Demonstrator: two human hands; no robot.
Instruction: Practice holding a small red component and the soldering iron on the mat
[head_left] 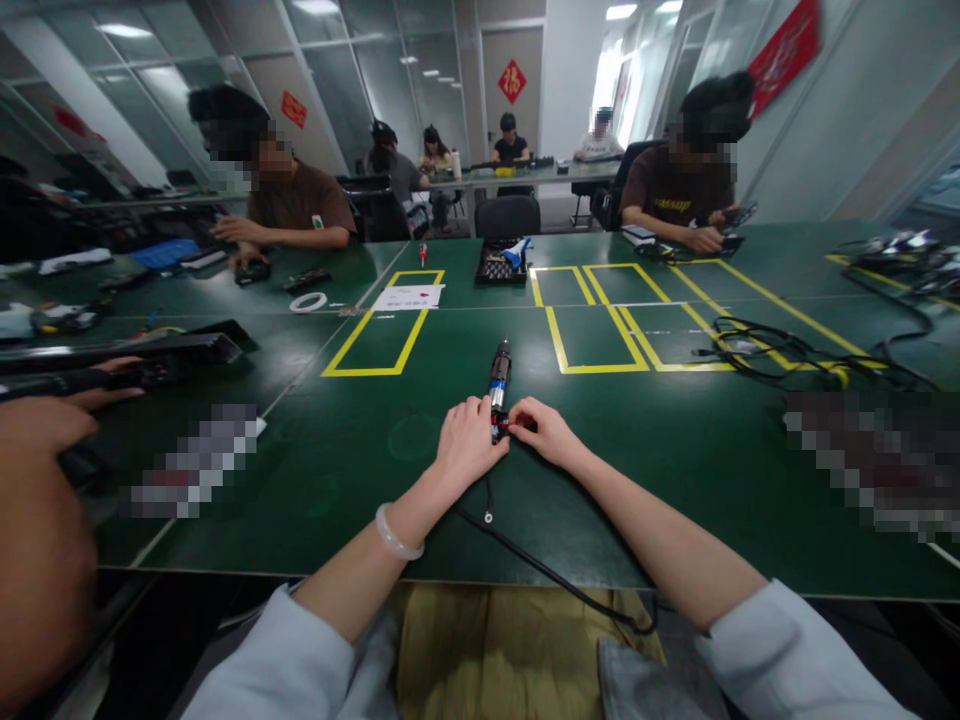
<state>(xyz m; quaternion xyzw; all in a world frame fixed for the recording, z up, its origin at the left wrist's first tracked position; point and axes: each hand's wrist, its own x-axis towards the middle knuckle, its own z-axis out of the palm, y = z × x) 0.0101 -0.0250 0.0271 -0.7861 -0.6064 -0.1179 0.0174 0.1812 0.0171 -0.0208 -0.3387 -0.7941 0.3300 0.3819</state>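
Note:
A slim power tool with a dark front and a blue and silver middle lies on the green table, its thin tip pointing away from me. My left hand is closed round its near end from the left. Against the right side of that end, my right hand has its fingers pinched at small red and black parts, partly hidden by the fingers. A short wire with a ring terminal hangs from the near end. A black cable runs from there over the table's front edge.
Yellow tape outlines mark the tabletop. Beyond the tool is a black tray of small parts. Tangled black cables lie right. A person's arm reaches in at left; two people sit across the table.

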